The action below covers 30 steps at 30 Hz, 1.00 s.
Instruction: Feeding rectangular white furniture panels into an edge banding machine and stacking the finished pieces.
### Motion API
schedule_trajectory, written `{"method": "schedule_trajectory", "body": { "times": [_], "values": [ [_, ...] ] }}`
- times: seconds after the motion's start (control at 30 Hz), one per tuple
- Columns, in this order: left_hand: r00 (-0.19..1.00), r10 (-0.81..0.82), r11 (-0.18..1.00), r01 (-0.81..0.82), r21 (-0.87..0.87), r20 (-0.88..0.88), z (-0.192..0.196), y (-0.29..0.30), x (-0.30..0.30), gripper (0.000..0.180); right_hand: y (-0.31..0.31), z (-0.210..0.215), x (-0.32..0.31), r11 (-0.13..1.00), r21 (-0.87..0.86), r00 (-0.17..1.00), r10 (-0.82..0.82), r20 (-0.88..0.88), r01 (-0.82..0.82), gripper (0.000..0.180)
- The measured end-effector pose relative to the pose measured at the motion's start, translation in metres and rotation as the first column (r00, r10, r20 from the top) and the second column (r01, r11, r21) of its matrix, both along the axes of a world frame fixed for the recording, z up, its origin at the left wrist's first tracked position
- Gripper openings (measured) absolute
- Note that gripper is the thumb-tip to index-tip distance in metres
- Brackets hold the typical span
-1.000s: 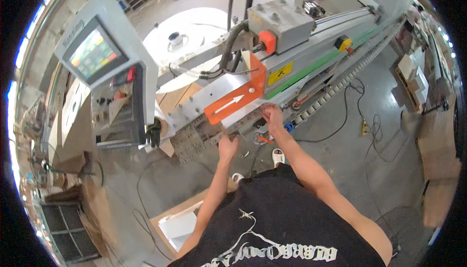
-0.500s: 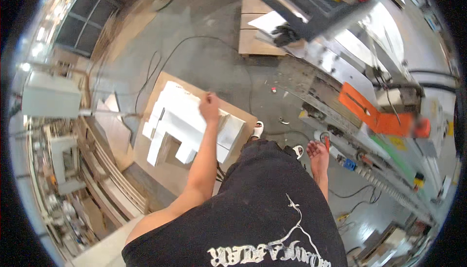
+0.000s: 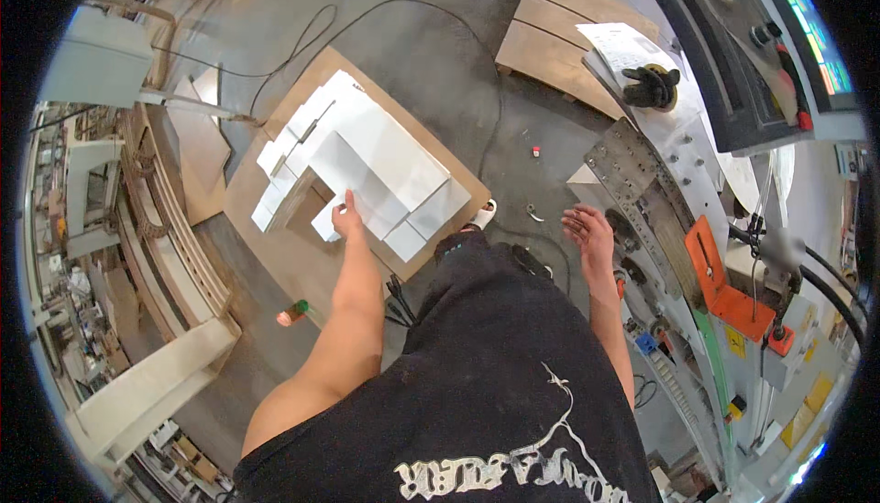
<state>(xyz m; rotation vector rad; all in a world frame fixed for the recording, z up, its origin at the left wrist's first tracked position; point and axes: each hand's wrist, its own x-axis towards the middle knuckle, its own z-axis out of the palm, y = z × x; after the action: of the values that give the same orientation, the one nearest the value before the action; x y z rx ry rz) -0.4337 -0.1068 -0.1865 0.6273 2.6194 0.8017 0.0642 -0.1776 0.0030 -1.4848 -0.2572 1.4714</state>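
Observation:
A stack of white boards [image 3: 403, 168] of differing sizes lies on a large brown board [image 3: 252, 196] at left of centre. At the stack's near edge is my left hand [image 3: 346, 218], one finger stretched out and the others bent, with nothing visible in it. Whether it touches the small white board [image 3: 324, 223] beside it I cannot tell. My right hand [image 3: 591, 232] is raised in the air to the right of my body, near the machine's edge. Its fingers are apart and half curled, and the palm holds nothing.
On the right runs a long machine bed [image 3: 642, 173] with an orange bracket [image 3: 710, 265]. Dark gloves [image 3: 651, 88] lie beside papers [image 3: 619, 49]. A wooden pallet [image 3: 568, 31] stands farther off. Cables [image 3: 403, 0] cross the floor; a green-and-orange object [image 3: 293, 312] lies at left.
My left hand has moved from above the stack's right side to its near edge, one finger now extended. My right hand has risen farther forward. The whole view has shifted.

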Motion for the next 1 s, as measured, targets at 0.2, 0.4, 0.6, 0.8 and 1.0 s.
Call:
{"method": "schedule_trajectory", "body": {
  "times": [0.2,0.4,0.6,0.8,1.0],
  "values": [
    [0.932,0.092,0.995,-0.103,0.012,0.349,-0.002,0.011,-0.030,0.056,0.011,-0.015,-0.045,0.988,0.029,0.989,0.150,-0.008,-0.150,0.021],
    [0.944,-0.300,0.910,0.327,0.255,-0.139,-0.014,0.061,-0.067,0.062,-0.015,-0.027,-0.061,0.986,-0.033,0.980,0.157,-0.120,-0.162,0.021],
    [0.806,-0.592,0.803,0.590,-0.089,0.007,-0.003,0.134,-0.118,0.078,-0.018,0.030,-0.052,0.946,0.130,0.953,0.282,0.111,-0.296,0.015],
    [0.654,-0.486,0.839,0.534,0.102,0.580,0.010,0.142,-0.088,0.080,0.027,0.225,-0.103,0.658,0.539,0.848,0.355,0.393,-0.526,0.013],
    [0.787,-0.367,0.918,0.391,0.059,0.497,0.006,0.129,-0.137,0.084,0.060,0.317,-0.163,0.180,0.952,0.962,0.164,0.219,-0.248,0.017]
  ]
}}
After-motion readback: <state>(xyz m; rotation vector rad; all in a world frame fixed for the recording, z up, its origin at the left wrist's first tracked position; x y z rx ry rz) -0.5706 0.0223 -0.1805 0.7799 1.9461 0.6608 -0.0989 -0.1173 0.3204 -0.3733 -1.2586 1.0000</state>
